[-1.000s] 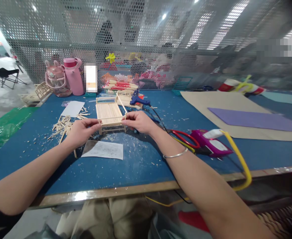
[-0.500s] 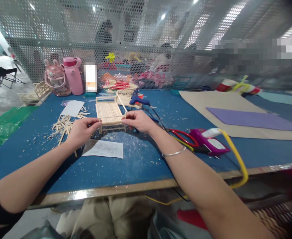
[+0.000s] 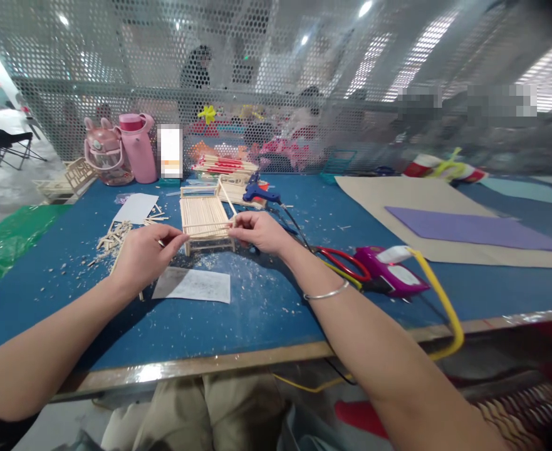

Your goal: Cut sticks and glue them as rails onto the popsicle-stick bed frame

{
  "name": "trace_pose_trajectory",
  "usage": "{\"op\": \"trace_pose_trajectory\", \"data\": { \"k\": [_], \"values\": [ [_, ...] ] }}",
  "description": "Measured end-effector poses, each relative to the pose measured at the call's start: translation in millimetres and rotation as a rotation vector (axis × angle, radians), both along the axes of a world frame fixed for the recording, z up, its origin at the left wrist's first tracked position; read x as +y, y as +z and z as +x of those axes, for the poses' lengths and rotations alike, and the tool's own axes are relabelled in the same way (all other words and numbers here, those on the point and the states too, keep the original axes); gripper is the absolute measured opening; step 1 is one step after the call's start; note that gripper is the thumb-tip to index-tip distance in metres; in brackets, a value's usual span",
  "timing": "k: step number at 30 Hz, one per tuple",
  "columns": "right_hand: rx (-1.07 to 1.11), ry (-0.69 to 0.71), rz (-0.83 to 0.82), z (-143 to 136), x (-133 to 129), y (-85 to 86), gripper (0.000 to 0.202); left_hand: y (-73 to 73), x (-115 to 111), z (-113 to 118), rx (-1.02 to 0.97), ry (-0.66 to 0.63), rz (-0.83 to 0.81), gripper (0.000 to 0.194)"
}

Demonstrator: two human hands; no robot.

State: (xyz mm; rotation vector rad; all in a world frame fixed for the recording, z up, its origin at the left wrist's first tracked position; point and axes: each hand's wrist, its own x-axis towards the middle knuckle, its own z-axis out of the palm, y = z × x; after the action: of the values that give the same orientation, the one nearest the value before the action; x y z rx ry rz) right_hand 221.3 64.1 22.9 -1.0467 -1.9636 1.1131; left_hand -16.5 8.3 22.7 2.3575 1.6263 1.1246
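Observation:
A miniature piece of furniture (image 3: 203,212) made of thin wooden sticks, like a small bed or bench, stands on its short legs in front of me. Across its near edge runs a thin wooden stick (image 3: 208,232). My left hand (image 3: 145,252) pinches at the stick's left end with thumb and forefinger. At the right corner, my right hand (image 3: 260,232) has its fingers closed round the other end, hiding that joint. A slanting stick (image 3: 227,195) rises above the right side. Behind it lies a blue glue gun (image 3: 265,194).
Cut stick pieces (image 3: 114,238) and crumbs lie left, near white paper (image 3: 193,285). Red-handled scissors (image 3: 346,262) and a purple device (image 3: 391,270) with a yellow cord lie right. Bottles (image 3: 138,150) and bundled sticks (image 3: 226,165) stand behind. A purple sheet (image 3: 468,228) lies far right.
The crosswise stick's left end and my left hand have come slightly lower and nearer. My right hand stays at the right corner. The whole view has shifted slightly.

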Motion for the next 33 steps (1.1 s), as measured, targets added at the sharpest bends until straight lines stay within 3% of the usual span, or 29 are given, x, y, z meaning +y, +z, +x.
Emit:
{"op": "trace_pose_trajectory", "data": {
  "k": [5, 9, 11, 13, 15, 18, 21, 25, 28, 33],
  "values": [
    [-0.003, -0.027, 0.045, -8, -3, -1.9, 0.018, 0.8, -9, 7, -0.125, -0.129, 0.079, 0.021],
    [-0.023, -0.012, 0.044, -7, -2, 1.1, 0.022, -0.8, -14, 11, -0.284, -0.131, 0.181, 0.014],
    [-0.105, -0.098, 0.120, 4, -1, 8.5, 0.029, -0.8, -16, 11, -0.390, -0.136, 0.191, 0.012],
    [-0.310, -0.311, 0.234, 20, 1, 17.3, 0.024, 0.0, -17, 12, -0.504, -0.197, 0.105, 0.015],
    [-0.690, -0.475, 0.272, 35, 4, 23.1, 0.019, 1.3, -18, 13, -0.608, -0.290, -0.046, 0.017],
    [-1.023, -0.496, 0.168, 47, 7, 21.6, 0.020, 3.6, -20, 16, -0.733, -0.369, -0.243, 0.019],
    [-1.082, -0.481, 0.106, 46, 10, 13.4, 0.018, 6.0, -20, 18, -0.815, -0.350, -0.343, 0.016],
    [-1.112, -0.605, 0.107, 41, 14, 6.4, 0.033, 7.4, -17, 19, -0.802, -0.291, -0.343, 0.016],
    [-1.127, -0.667, 0.098, 39, 18, 3.4, 0.033, 5.9, -13, 20, -0.832, -0.294, -0.335, 0.021],
    [-1.097, -0.667, 0.099, 38, 21, 3.6, 0.024, 2.7, -9, 22, -1.043, -0.339, -0.632, 0.029]
  ]
}}
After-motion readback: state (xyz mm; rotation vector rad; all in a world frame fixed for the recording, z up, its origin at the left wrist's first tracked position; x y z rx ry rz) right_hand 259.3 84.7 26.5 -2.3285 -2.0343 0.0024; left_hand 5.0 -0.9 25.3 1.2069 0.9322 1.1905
